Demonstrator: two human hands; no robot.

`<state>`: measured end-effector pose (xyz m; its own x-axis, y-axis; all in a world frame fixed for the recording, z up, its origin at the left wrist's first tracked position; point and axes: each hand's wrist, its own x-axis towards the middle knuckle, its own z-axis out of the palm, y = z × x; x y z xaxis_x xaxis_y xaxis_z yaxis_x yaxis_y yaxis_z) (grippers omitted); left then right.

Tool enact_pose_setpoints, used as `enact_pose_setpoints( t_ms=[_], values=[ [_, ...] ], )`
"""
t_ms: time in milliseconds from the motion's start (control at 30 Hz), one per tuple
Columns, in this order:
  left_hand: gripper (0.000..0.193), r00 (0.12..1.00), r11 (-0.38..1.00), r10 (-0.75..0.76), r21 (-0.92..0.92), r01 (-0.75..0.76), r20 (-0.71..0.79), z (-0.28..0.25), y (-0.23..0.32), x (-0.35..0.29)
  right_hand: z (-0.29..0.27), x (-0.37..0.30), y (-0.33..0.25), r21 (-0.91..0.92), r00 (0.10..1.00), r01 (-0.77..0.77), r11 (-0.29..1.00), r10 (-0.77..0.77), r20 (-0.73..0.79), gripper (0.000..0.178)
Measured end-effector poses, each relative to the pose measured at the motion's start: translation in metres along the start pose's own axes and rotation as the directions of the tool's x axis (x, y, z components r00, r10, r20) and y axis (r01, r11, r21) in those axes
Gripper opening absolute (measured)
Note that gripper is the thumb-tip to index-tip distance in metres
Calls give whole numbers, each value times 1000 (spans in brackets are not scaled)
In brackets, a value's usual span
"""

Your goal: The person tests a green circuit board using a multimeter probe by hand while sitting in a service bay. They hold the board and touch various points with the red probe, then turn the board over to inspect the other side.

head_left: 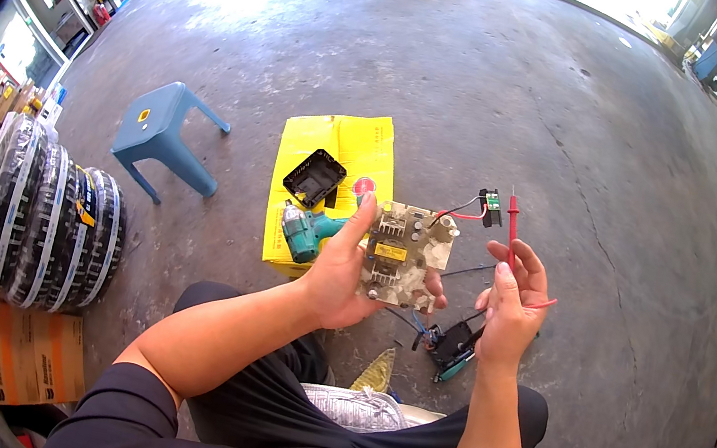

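My left hand (339,269) grips a circuit board (404,275) by its left side, the thumb along the edge and fingertips showing at the right. The board carries metal heat sinks, a yellow transformer (390,252) and whitish patches. Red and black wires run from its top to a small connector piece (490,207) with a green board, hanging at the upper right. To the right, my right hand (511,309) pinches a red test probe (512,227), its metal tip pointing up and apart from the board. The probe's red lead comes out beside the palm.
A yellow sheet (327,130) on the concrete floor holds a black plastic housing (316,177) and a teal power tool (307,230). Below my hands lies a dark device with wires (454,345). A blue stool (166,128), wrapped tyres (43,216) and a cardboard box (33,354) stand left.
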<state>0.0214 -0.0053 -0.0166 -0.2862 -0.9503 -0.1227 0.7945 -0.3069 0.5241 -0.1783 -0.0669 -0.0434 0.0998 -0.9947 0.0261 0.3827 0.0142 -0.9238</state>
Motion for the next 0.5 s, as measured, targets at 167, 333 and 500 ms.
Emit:
enact_pose_setpoints(
  t_ms=[167,333,500],
  values=[
    [73,999,999,11,-43,-12,-33,0,-1,0,1,0,1,-10,1000,0,1000,0,0,33],
    [70,1000,998,7,-67,-8,-21,0,1,0,2,1,2,-15,1000,2,1000,-2,-5,33],
    [68,999,997,10,-79,-13,-35,0,0,0,3,1,2,-26,1000,-5,1000,5,-1,32]
  ],
)
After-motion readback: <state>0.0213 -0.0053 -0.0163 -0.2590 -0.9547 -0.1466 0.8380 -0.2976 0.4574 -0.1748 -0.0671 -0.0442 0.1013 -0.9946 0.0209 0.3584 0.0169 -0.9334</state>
